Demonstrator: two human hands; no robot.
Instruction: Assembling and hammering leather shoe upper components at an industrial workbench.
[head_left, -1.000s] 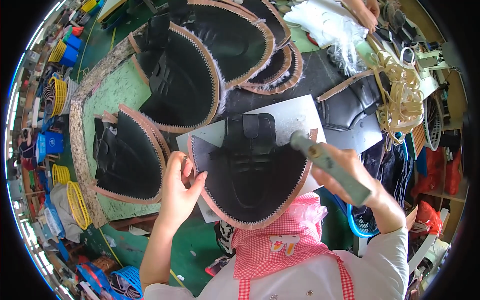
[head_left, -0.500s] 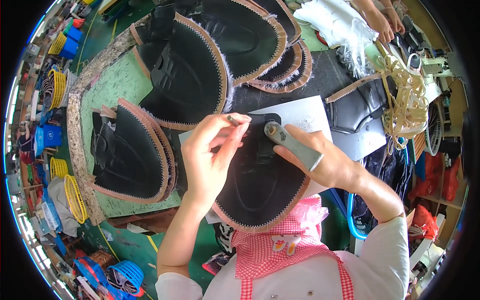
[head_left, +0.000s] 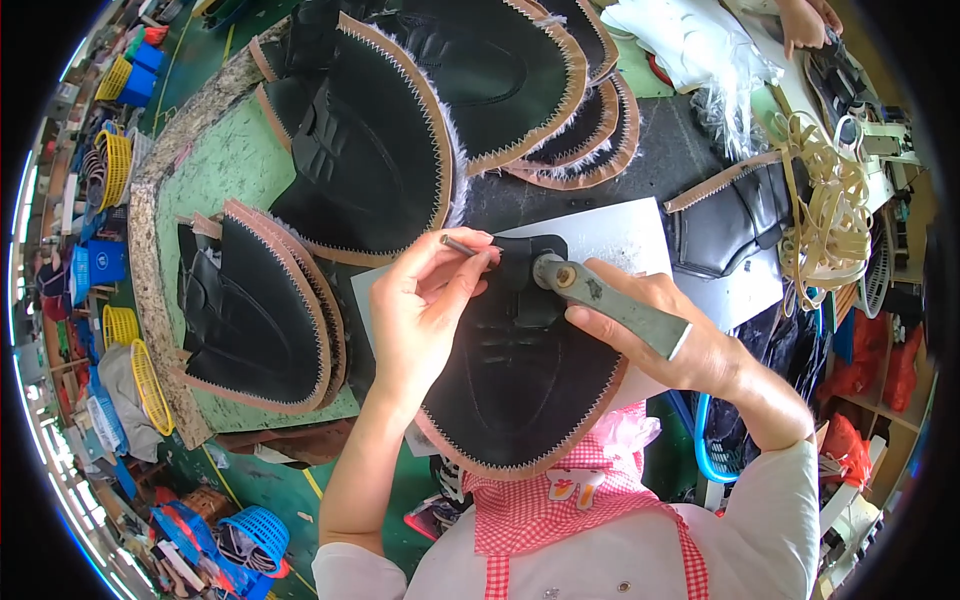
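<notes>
My left hand (head_left: 420,315) is closed in a pinch round a thin metal rod (head_left: 458,245), which looks like a punch. My right hand (head_left: 690,335) grips a grey metal hammer (head_left: 625,315), its rounded head close to the tongue of a black shoe upper (head_left: 510,400). That upper lies in front of me, toe end toward my body, with a tan zigzag-stitched edge. It rests partly on a pale board (head_left: 635,235). The rod's lower end is hidden by my fingers, and I cannot tell whether it touches the leather.
More black uppers lie in a stack (head_left: 270,320) at the left and in a fleece-edged pile (head_left: 375,150) behind. At the right are another upper (head_left: 730,220) and a heap of cream straps (head_left: 825,190). Another person's hand (head_left: 805,25) shows at the top right.
The hammer and my right hand have shifted a little right and toward me. My left hand keeps its pinch on the rod. The other person's hands have moved toward the upper right.
</notes>
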